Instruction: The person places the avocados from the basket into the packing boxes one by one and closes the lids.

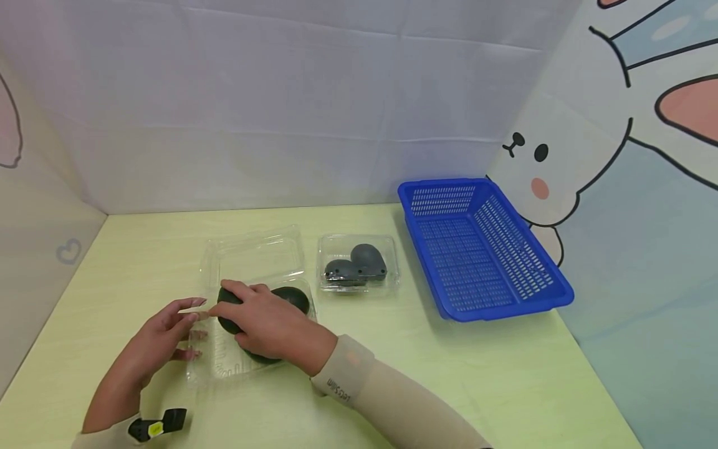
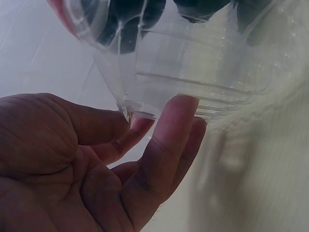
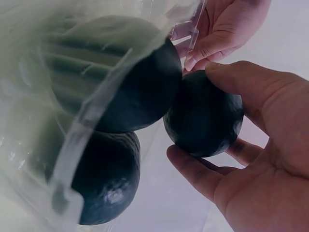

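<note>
My right hand [image 1: 275, 324] holds a dark avocado [image 3: 203, 116] between thumb and fingers, at the left part of an opened clear plastic clamshell box [image 1: 227, 368]. Two more avocados lie in this box, one [image 1: 293, 298] at the back right, the other [image 1: 260, 358] partly under my right hand. At the box's left side, my left hand [image 1: 162, 337] pinches the rim between thumb and fingers, as the left wrist view shows. The lid [image 1: 255, 252] is folded back behind the box.
Right of the opened box stands a second clear box [image 1: 336, 244], closed, with two dark avocados [image 1: 368, 259] inside. A blue plastic basket [image 1: 429, 262] sits at the table's right edge. White cloth [image 1: 252, 125] hangs behind the pale table [image 1: 449, 374].
</note>
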`<state>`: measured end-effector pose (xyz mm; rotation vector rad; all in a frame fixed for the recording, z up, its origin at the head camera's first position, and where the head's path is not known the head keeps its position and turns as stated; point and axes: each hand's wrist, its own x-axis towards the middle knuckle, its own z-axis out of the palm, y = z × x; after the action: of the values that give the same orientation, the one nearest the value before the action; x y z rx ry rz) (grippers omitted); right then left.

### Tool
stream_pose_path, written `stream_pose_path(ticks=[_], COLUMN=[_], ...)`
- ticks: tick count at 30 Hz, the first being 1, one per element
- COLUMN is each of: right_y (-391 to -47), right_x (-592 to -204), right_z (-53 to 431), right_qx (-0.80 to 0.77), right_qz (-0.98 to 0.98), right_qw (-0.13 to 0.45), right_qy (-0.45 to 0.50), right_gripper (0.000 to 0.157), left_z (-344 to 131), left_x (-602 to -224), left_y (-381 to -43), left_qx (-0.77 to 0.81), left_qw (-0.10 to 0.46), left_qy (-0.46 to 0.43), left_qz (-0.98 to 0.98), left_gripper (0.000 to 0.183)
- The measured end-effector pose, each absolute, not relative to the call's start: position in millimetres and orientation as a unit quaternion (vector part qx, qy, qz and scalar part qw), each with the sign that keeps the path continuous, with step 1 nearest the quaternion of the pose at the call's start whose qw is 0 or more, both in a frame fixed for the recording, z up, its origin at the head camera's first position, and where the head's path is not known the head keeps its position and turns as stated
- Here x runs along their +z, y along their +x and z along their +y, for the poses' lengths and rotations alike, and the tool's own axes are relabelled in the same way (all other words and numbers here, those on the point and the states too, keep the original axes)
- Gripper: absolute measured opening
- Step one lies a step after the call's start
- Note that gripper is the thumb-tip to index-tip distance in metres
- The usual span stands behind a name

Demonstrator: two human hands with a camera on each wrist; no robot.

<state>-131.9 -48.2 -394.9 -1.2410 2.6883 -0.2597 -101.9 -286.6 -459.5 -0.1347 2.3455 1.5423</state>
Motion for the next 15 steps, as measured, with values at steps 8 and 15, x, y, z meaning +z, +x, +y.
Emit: stream_pose_path(ticks=[8, 15], right_y=[-132.7, -133.7], right_x=[-398.1, -402.0], right_z=[-49.7, -52.0], right_qx=[-0.092, -0.100], right_qz=[0.901, 0.900], right_qw=[0.080, 0.076], right_qy=[-0.416, -0.418], right_gripper=[0.056, 0.054], left_z=[-286.4, -286.4], left_x=[-459.4, -459.7], left_y=[-102.2, -101.9], left_qx=[0.541, 0.540], left_qw=[0.163, 0.161], left_qy=[-0.048, -0.047], left_qz=[0.824, 0.825], left_gripper=[0.048, 0.048])
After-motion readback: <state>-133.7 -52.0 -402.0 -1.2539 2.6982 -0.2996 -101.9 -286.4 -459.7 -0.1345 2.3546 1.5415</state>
